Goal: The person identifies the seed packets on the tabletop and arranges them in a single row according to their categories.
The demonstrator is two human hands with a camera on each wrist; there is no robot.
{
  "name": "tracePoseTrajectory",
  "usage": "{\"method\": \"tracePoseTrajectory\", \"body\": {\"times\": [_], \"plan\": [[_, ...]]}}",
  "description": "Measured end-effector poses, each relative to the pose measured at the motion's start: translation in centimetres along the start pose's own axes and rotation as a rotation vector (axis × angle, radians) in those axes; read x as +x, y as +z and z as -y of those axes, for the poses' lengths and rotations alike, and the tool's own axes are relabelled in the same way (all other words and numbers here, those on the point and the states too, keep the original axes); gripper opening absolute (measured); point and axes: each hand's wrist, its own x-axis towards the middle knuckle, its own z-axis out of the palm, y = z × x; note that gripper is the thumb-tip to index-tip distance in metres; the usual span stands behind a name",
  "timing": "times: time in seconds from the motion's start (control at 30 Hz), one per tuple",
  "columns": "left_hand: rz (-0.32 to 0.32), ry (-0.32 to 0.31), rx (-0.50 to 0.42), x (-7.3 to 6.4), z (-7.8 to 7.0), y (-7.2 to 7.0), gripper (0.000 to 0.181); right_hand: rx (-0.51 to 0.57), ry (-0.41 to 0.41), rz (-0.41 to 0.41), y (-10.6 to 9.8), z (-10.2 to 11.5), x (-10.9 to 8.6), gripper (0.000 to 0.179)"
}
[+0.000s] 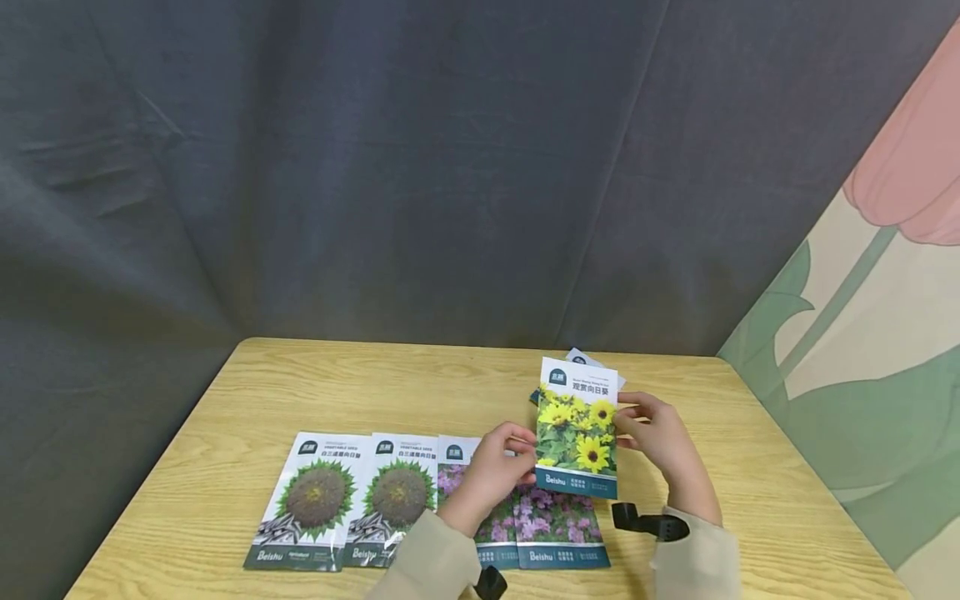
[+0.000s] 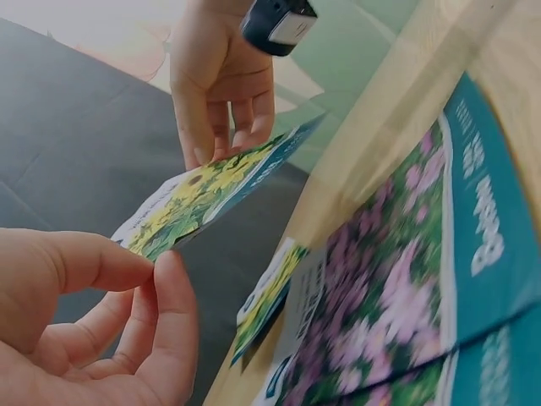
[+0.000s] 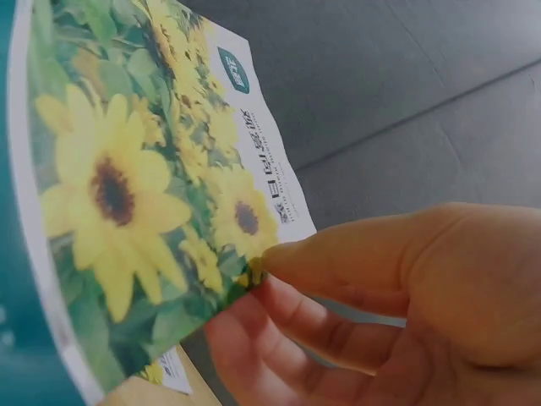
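A seed packet with yellow sunflowers [image 1: 576, 429] is held up above the table, its printed front facing the head camera. My left hand [image 1: 495, 467] pinches its left edge between thumb and fingers. On the opposite edge, my right hand [image 1: 660, 437] grips with the thumb on the printed face and the fingers behind, as the right wrist view shows. Below the raised packet lie two packets with pink-purple flowers [image 1: 558, 529], partly covered by it and my left hand. To their left are two packets with a large sunflower head [image 1: 315, 497], side by side in the same row.
Behind the raised packet, more packets [image 1: 581, 357] lie at the table's back, mostly hidden; the left wrist view shows yellow flowers on one [image 2: 269, 296]. The wooden table [image 1: 375, 379] meets a dark grey curtain [image 1: 420, 183] at the back and a flower-painted wall [image 1: 885, 367] at right.
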Motion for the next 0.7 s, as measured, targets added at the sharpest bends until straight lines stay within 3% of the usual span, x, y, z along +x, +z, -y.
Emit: {"method": "tracePoseTrajectory", "body": {"times": [0.37,0.7], "plan": [[0.064,-0.049,-0.04,-1.0,0.7,2.5,0.017,-0.034,0.05,-0.047,-1.9,-1.1,-0.5,0.038],[0.048,-0.046,0.009,-1.2,1.8,4.4,0.013,-0.058,0.091,0.016,-3.4,-2.3,-0.8,0.029]]}}
